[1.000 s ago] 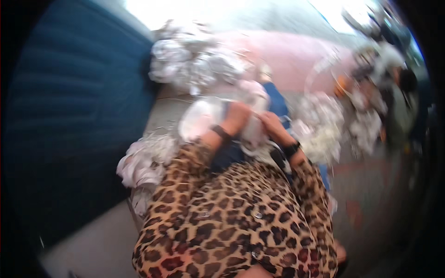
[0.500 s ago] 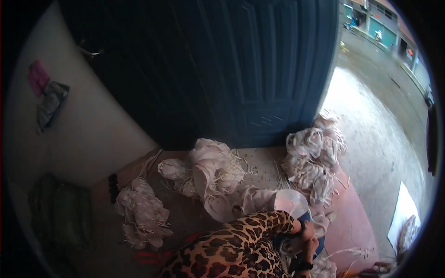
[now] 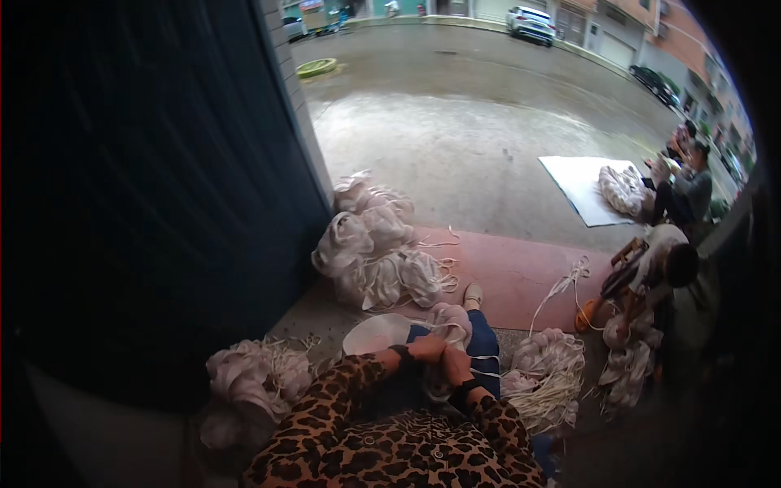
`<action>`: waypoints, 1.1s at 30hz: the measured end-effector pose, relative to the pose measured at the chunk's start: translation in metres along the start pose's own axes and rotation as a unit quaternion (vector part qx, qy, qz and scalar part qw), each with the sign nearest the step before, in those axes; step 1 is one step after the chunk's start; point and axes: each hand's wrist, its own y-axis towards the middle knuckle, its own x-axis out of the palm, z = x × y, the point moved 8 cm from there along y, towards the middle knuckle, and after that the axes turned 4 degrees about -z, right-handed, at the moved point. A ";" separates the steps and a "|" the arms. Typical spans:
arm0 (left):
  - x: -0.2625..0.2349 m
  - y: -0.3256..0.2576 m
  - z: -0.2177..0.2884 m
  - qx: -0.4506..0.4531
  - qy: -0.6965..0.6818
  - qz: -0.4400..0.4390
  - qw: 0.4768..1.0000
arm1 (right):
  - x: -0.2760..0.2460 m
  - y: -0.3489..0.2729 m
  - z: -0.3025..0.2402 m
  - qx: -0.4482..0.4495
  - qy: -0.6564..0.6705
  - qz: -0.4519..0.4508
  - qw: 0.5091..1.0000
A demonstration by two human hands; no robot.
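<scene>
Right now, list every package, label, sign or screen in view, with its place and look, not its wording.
Coloured shop signs: top edge, across the street; tiny, blurred.
No packages, labels or screens show; nearest to one are the pale cloth bundles heaped by the dark door.
Left hand and right hand meet on pale cloth on the lap.

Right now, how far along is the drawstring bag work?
Looks done: a heap of bags by the dark door. In hand: left hand and right hand together on one pale bag in the lap. Possibly left: piles at the left and right.
</scene>
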 end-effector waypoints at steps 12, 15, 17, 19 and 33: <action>-0.010 -0.044 0.030 0.052 0.068 0.256 0.963 | -0.027 -0.034 0.005 -0.165 0.049 -0.147 0.974; -0.008 -0.064 0.072 0.169 0.093 0.295 0.936 | -0.077 -0.113 0.005 -0.135 0.351 -0.283 0.882; -0.004 -0.046 0.092 0.247 0.073 0.262 0.930 | -0.093 -0.141 0.037 -0.024 0.517 -0.318 0.795; 0.011 -0.008 0.085 0.239 -0.027 0.177 0.955 | -0.093 -0.142 0.073 0.067 0.647 -0.257 0.715; -0.078 0.035 0.135 0.074 -0.448 0.134 0.881 | -0.118 -0.083 0.121 0.079 0.786 0.081 0.608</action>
